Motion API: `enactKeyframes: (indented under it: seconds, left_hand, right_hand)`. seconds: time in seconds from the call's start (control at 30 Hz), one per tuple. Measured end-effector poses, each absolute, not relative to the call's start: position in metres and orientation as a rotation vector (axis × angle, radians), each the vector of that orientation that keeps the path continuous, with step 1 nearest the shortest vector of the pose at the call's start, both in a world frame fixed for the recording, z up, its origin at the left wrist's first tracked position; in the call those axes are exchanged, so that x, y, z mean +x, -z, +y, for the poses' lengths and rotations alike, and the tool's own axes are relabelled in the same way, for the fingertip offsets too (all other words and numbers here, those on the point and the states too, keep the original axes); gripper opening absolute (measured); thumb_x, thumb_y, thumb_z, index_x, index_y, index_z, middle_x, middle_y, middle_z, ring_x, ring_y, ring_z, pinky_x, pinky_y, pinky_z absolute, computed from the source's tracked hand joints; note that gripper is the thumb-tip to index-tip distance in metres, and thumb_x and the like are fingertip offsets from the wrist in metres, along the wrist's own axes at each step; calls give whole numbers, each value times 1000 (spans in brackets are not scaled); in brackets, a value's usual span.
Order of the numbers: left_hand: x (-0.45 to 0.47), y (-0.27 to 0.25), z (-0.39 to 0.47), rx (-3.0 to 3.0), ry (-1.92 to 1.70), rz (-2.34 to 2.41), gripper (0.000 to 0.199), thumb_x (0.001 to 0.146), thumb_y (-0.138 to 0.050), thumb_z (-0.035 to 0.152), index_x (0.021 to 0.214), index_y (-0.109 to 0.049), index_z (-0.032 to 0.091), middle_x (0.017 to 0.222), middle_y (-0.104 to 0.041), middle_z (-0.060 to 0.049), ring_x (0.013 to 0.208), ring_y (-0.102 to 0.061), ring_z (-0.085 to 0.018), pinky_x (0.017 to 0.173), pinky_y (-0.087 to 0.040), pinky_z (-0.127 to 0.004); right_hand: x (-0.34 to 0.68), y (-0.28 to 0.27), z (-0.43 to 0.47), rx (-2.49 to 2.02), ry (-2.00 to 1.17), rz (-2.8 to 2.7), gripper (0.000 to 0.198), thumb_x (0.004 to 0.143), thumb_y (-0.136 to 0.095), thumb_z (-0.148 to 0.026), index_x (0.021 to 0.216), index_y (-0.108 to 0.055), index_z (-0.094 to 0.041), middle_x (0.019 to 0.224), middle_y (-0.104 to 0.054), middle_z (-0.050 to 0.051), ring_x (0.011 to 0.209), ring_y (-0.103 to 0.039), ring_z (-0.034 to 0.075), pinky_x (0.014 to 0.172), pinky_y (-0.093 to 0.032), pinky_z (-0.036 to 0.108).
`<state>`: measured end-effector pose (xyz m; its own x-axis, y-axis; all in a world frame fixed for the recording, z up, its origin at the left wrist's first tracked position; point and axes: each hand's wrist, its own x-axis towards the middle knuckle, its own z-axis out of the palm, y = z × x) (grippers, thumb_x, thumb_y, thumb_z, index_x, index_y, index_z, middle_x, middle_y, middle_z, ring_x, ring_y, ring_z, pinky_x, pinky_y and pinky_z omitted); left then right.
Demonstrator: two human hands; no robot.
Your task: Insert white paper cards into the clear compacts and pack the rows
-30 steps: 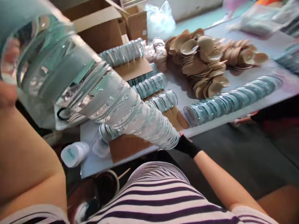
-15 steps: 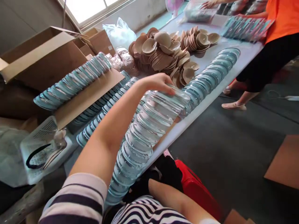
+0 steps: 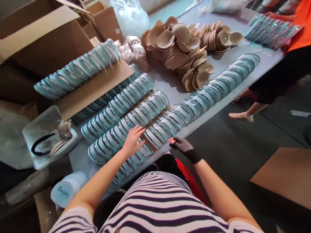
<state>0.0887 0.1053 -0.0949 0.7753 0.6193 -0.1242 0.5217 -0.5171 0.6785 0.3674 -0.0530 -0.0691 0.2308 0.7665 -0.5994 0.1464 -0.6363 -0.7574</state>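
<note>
My left hand (image 3: 133, 140) is bare, fingers spread, over the near rows of clear bluish plastic bowls, with nothing visible in its grasp. Just below it lies a short row of nested bowls (image 3: 131, 163); a longer row (image 3: 128, 124) is beside its fingertips. My right hand (image 3: 182, 148), in a dark fingerless glove, is by the table's front edge, near the close end of a long row of bowls (image 3: 194, 105). Its fingers are blurred and partly hidden, so their grip is unclear.
Brown bowls (image 3: 181, 34) are heaped behind the rows. At left are cardboard boxes (image 3: 43, 48), a white basket (image 3: 36, 127) and a round white lettered object (image 3: 64, 192). A person in orange (image 3: 301, 29) stands at far right. A carton (image 3: 284, 171) lies on the floor.
My left hand has let go of the stack of clear bowls and drawn back toward me. Nested bowls now lie along the table edge there. My gloved right hand has come into view.
</note>
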Motion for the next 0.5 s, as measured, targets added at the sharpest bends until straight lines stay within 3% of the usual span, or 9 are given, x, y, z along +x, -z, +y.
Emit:
enactKeyframes:
  seconds: [0.1, 0.2, 0.33, 0.5]
  left_hand:
    - [-2, 104, 38, 2179, -58, 1309, 64, 83, -69, 37, 142, -53, 20, 152, -47, -17, 148, -30, -39, 119, -24, -59]
    - [-22, 112, -24, 2143, 87, 1538, 73, 81, -70, 40, 147, -47, 17, 157, -40, -17, 149, -28, -39, 119, -22, -60]
    - [6, 121, -41, 2111, 118, 1716, 76, 79, -72, 44, 147, -48, 19, 154, -45, -15, 146, -34, -38, 122, -16, -59]
    - [11, 117, -23, 2090, 68, 1641, 81, 78, -73, 47, 149, -46, 21, 155, -44, -13, 147, -33, -37, 123, -13, -56]
  right_hand:
    - [414, 53, -23, -2088, -980, -1420, 46, 88, -55, -52, 122, -70, -23, 130, -66, 10, 122, -57, 30, 107, -41, 47]
    - [414, 70, 11, -1854, -744, -2216, 65, 78, -69, -53, 136, -62, -25, 155, -44, 12, 143, -33, 37, 117, -22, 57]
    - [376, 112, 31, -1663, -640, -2721, 85, 71, -75, -54, 146, -52, -21, 156, -41, 17, 144, -27, 42, 116, -11, 64]
    - [365, 123, 40, -1549, -563, -2861, 86, 76, -68, -59, 148, -47, -19, 154, -43, 18, 143, -28, 40, 116, -9, 63]
